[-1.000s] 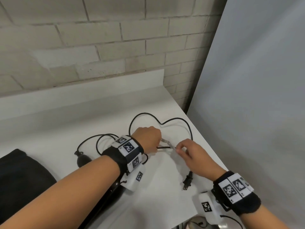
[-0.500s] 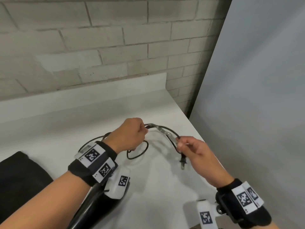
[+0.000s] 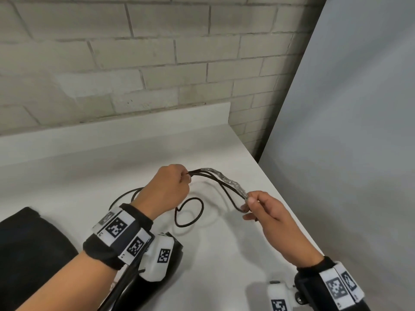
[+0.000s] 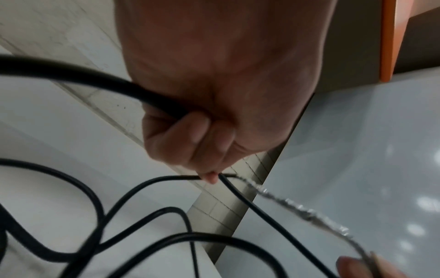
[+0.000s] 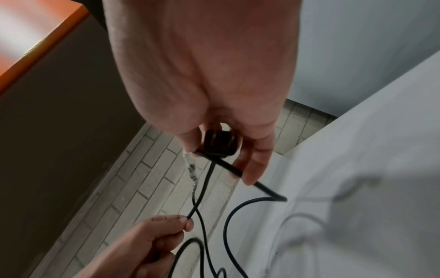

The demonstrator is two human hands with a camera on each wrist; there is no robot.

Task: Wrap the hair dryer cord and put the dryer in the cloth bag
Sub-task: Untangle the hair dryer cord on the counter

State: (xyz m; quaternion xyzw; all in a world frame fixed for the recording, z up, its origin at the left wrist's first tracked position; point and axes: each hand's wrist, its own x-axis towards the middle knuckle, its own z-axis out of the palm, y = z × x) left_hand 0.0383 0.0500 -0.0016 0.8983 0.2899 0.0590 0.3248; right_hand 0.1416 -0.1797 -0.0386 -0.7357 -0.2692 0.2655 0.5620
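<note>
The black cord (image 3: 190,212) is raised above the white counter, gathered into strands between my two hands. My left hand (image 3: 173,187) grips the strands in a fist (image 4: 204,131). My right hand (image 3: 253,205) pinches the far end of the bundle, where a stretch of the cord is wrapped in clear tape (image 3: 226,181). The black plug (image 5: 220,143) sits inside my right hand's fingers. The black hair dryer (image 3: 134,286) lies on the counter under my left forearm, mostly hidden. The black cloth bag (image 3: 29,248) lies at the left edge.
A white counter (image 3: 224,254) runs along a brick wall (image 3: 157,63), with a low white backsplash (image 3: 112,135) behind. A grey panel (image 3: 348,131) stands along the counter's right edge. A slack cord loop (image 3: 125,196) lies behind my left wrist.
Both hands have lifted the cord off the counter and folded it into a shorter bundle. The plug, hanging below my right hand before, is now inside its fingers.
</note>
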